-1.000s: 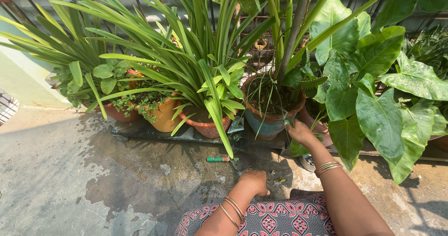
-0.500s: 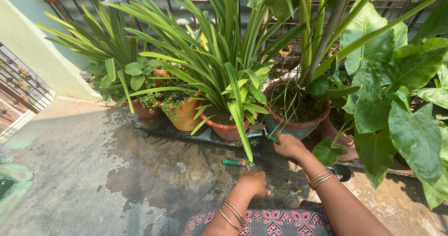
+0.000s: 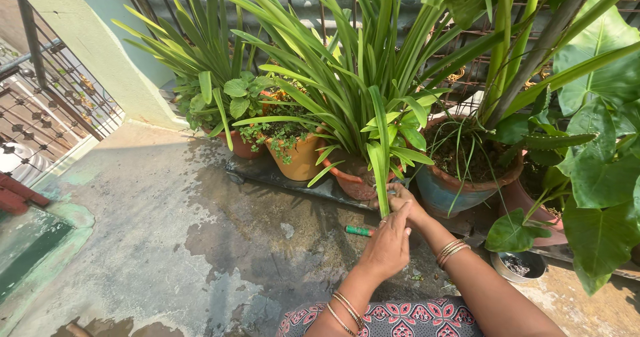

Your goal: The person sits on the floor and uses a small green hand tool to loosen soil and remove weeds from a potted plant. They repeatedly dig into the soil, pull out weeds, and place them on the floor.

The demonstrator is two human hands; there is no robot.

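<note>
A long drooping green leaf hangs from the strap-leaved plant in a terracotta pot. My right hand is at the leaf's lower end, its fingers curled around the tip. My left hand is raised just in front of it, fingers stretched out and touching the right hand, and it partly hides that hand. A small tool with a green handle lies on the wet concrete, just left of both hands. Bangles are on both wrists.
Potted plants stand in a row on a dark slab: a yellow pot, a blue-sided pot and a big-leaved plant on the right. A small metal bowl sits on the ground. An iron railing runs along the left.
My left hand rose off the ground to meet the right hand. My right hand moved left from the blue-sided pot to the long leaf. The view swung left.
</note>
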